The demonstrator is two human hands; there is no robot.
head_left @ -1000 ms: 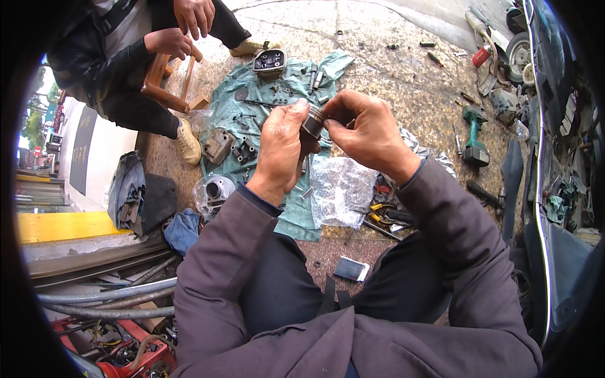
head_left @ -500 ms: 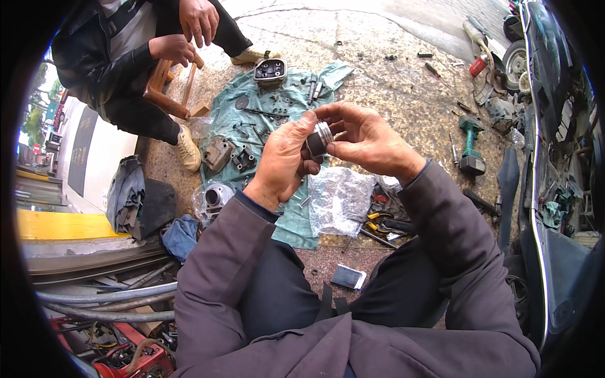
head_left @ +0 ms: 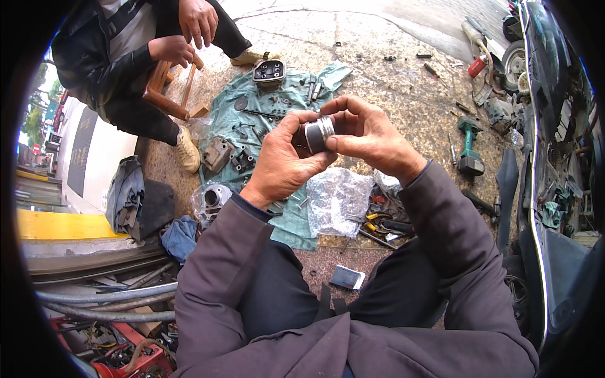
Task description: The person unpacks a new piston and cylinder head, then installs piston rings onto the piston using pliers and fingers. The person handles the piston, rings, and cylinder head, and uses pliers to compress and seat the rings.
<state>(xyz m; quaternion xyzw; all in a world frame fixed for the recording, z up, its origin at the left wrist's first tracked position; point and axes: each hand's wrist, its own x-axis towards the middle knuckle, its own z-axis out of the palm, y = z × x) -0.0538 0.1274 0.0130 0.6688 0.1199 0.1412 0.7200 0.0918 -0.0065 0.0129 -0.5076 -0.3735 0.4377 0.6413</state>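
Between my hands, above the green cloth (head_left: 290, 214), is a small piston (head_left: 317, 137) with a dark coated skirt and bright ring grooves at one end. My left hand (head_left: 280, 154) wraps round its skirt side, thumb along the near edge. With thumb and fingers, my right hand (head_left: 372, 135) grips the grooved end. The piston lies tilted on its side, grooves facing right. Beneath, the cloth carries an engine cylinder (head_left: 213, 196) in clear plastic, a greasy metal casting (head_left: 218, 155), a cylinder head cover (head_left: 269, 72) and several small parts.
A seated person (head_left: 113, 69) is at the far left by a wooden stool (head_left: 165, 94). Bubble wrap (head_left: 339, 198) and yellow-handled pliers (head_left: 373, 222) lie before my knees, with a small box (head_left: 347, 277) nearer. On the right are a green cordless drill (head_left: 470, 145) and a vehicle (head_left: 561, 264).
The piston has turned in my hands, showing more of its dark skirt. My left thumb has moved from the piston's top to its near side; my right hand has shifted slightly.
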